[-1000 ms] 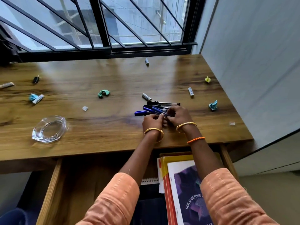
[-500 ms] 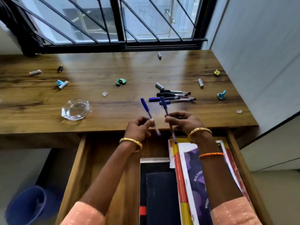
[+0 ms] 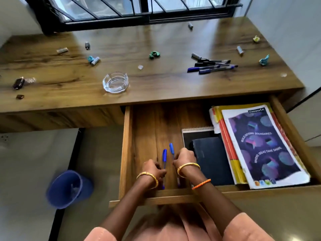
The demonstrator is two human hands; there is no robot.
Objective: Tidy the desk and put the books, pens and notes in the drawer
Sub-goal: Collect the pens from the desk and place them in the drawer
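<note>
Desk (image 3: pixel 156 94) is wide wood with its drawer (image 3: pixel 126 153) pulled out toward the person. Right half of the drawer holds a stack of books (image 3: pixel 260 145), with a dark notebook (image 3: pixel 212 159) just beside it. Left half shows bare wood floor.

Both hands are low over that bare part, near the front rail. Left hand (image 3: pixel 153 169) has fingers curled around a blue pen (image 3: pixel 164 156). Right hand (image 3: pixel 185 157) has fingers curled around a second blue pen (image 3: pixel 171 148). Both pens point capped end away from the person, roughly parallel and just apart. The barrels run back under the knuckles, and the tail ends show near the front rail. Can't tell if either pen touches the drawer floor.

Handling, as a judgement: the pens are light, stiff and smooth plastic, round enough to roll. Mid-barrel grip is the sensible hold, and that looks like what's in use here. Best to lay them flat along the grain, not drop them. Not fragile, though a cap could pop off.

More pens (image 3: pixel 212 66) lie in a loose cluster on the desk's right side, well apart from both hands. They should handle the same way and could go as a bundle.
</note>
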